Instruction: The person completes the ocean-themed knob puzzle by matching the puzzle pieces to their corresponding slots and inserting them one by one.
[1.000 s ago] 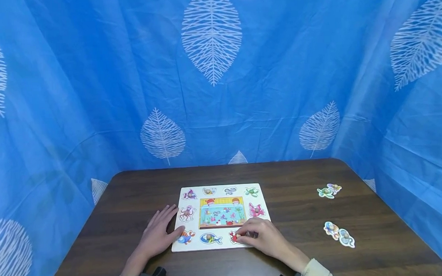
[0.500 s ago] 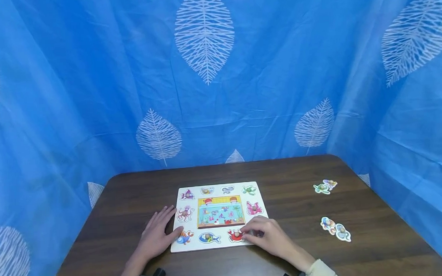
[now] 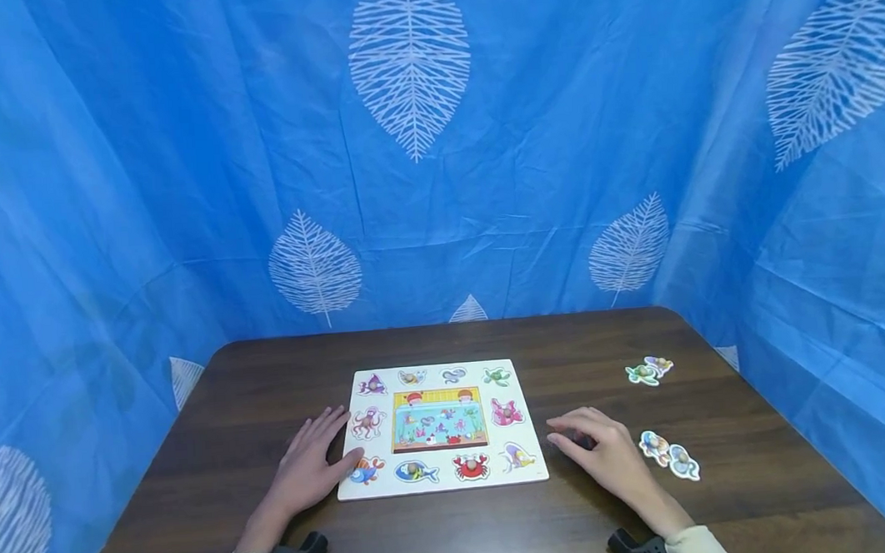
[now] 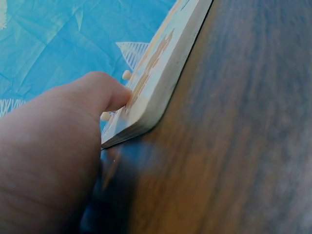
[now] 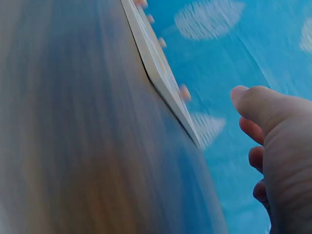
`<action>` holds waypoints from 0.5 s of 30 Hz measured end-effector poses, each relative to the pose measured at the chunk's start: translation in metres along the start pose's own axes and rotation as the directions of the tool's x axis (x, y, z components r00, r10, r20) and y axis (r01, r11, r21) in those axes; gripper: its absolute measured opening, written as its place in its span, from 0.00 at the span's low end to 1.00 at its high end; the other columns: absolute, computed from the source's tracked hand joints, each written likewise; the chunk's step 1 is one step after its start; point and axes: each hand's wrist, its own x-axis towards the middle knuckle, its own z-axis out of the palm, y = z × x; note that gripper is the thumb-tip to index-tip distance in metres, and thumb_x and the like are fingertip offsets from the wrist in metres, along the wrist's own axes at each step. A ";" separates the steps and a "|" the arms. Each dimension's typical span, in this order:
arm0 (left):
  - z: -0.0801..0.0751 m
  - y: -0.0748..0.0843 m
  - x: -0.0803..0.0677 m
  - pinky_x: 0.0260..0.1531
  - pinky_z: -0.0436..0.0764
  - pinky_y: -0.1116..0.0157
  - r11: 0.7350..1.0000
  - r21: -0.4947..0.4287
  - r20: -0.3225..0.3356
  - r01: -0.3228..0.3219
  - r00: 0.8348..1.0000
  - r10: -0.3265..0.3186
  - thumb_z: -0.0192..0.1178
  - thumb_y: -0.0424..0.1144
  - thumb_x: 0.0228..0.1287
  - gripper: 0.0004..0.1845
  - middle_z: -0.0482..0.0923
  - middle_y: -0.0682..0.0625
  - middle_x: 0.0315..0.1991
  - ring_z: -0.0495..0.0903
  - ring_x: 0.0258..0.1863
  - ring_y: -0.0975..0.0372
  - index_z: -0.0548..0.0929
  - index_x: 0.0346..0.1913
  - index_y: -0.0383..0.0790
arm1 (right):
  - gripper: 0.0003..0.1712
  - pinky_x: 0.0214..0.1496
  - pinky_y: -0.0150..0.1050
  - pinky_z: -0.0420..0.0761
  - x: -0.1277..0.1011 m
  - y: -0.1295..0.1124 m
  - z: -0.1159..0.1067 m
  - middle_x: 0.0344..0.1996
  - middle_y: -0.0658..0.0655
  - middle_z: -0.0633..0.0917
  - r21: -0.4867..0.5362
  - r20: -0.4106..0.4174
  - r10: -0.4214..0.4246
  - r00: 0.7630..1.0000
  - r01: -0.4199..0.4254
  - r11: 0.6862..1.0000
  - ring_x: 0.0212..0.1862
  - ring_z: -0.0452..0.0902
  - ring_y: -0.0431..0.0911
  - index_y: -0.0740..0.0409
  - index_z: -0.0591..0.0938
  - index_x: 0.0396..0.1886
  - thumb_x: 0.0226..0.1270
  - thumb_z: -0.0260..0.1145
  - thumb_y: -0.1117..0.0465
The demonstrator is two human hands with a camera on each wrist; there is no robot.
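Puzzle board (image 3: 529, 422) lies flat on the table (image 3: 219, 455), close to the near edge and a little left of centre. Nearest of all, the left hand (image 3: 312, 471) rests flat on the wood against the board's left edge, fingers straight and relaxed, thumb tip laid on the board's near-left corner beside the fish piece (image 3: 366, 470); the left wrist view shows that thumb (image 4: 105, 92) pressed to the board's rim (image 4: 165, 78), gripping nothing. The right hand (image 3: 609, 454) hovers low over bare wood just right of the board, apart from it, fingers loosely curled and holding nothing; the right wrist view, blurred, shows the fingers (image 5: 256, 105) free in the air with the board's edge (image 5: 161, 73) off to the side.

Along the board's near row sit the blue fish (image 3: 417, 472), the red crab (image 3: 471, 466) and a yellow piece (image 3: 518, 455). Just beside the right hand, to its right, lie two loose pieces (image 3: 670, 455), touching each other. Farther back on the right are two more loose pieces (image 3: 648, 370). Behind the table hangs a blue curtain (image 3: 540, 138) with white leaves.
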 end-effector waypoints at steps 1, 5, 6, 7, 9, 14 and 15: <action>0.000 0.000 0.000 0.77 0.53 0.35 1.000 0.000 0.000 -0.001 1.000 0.001 0.61 0.62 0.71 0.41 0.62 0.38 0.78 0.55 0.80 0.41 0.68 0.77 0.40 | 0.15 0.30 0.21 0.73 -0.001 0.005 -0.005 0.35 0.42 0.88 -0.023 -0.012 0.002 1.000 -0.002 1.000 0.30 0.74 0.34 0.54 0.92 0.40 0.51 0.83 0.68; -0.002 0.000 -0.001 0.77 0.52 0.36 1.000 0.009 -0.006 -0.017 1.000 0.017 0.61 0.61 0.71 0.40 0.63 0.38 0.78 0.55 0.80 0.41 0.69 0.76 0.38 | 0.19 0.31 0.22 0.73 -0.004 0.022 -0.027 0.32 0.45 0.88 -0.121 -0.033 0.007 0.999 -0.011 0.993 0.29 0.74 0.35 0.55 0.91 0.42 0.47 0.84 0.68; -0.002 0.000 0.000 0.77 0.52 0.36 1.000 0.011 -0.009 -0.021 1.000 0.021 0.61 0.60 0.71 0.40 0.63 0.37 0.78 0.55 0.80 0.41 0.69 0.76 0.38 | 0.20 0.31 0.22 0.73 -0.004 0.025 -0.033 0.32 0.46 0.87 -0.144 -0.029 0.010 1.000 -0.014 0.989 0.29 0.74 0.35 0.55 0.91 0.42 0.46 0.84 0.68; -0.002 0.000 0.000 0.77 0.53 0.36 1.000 0.013 -0.011 -0.025 1.000 0.025 0.61 0.61 0.71 0.40 0.63 0.37 0.78 0.56 0.80 0.41 0.69 0.76 0.38 | 0.21 0.31 0.22 0.72 -0.005 0.028 -0.038 0.31 0.46 0.87 -0.169 -0.023 0.016 1.000 -0.020 0.985 0.29 0.74 0.35 0.55 0.90 0.43 0.45 0.84 0.68; -0.002 0.000 0.001 0.77 0.52 0.36 1.000 0.013 -0.014 -0.028 1.000 0.028 0.61 0.60 0.71 0.41 0.63 0.37 0.78 0.55 0.80 0.41 0.69 0.76 0.38 | 0.22 0.32 0.21 0.71 -0.005 0.032 -0.049 0.31 0.46 0.85 -0.212 -0.011 0.050 0.999 -0.051 0.976 0.30 0.73 0.35 0.55 0.90 0.43 0.45 0.85 0.66; -0.001 0.001 0.001 0.77 0.53 0.35 0.999 0.014 -0.016 -0.031 0.999 0.031 0.61 0.60 0.71 0.40 0.63 0.37 0.78 0.56 0.80 0.41 0.69 0.76 0.38 | 0.19 0.30 0.30 0.73 -0.011 0.042 -0.073 0.31 0.46 0.83 -0.290 0.030 0.234 0.972 -0.215 0.932 0.31 0.71 0.37 0.53 0.88 0.43 0.51 0.84 0.59; -0.001 0.001 0.001 0.77 0.53 0.35 0.999 0.015 -0.015 -0.031 0.999 0.032 0.61 0.60 0.71 0.40 0.63 0.37 0.78 0.56 0.80 0.41 0.69 0.76 0.38 | 0.18 0.31 0.33 0.74 -0.013 0.044 -0.078 0.31 0.46 0.83 -0.304 0.038 0.269 0.963 -0.245 0.921 0.32 0.72 0.37 0.53 0.88 0.42 0.52 0.84 0.58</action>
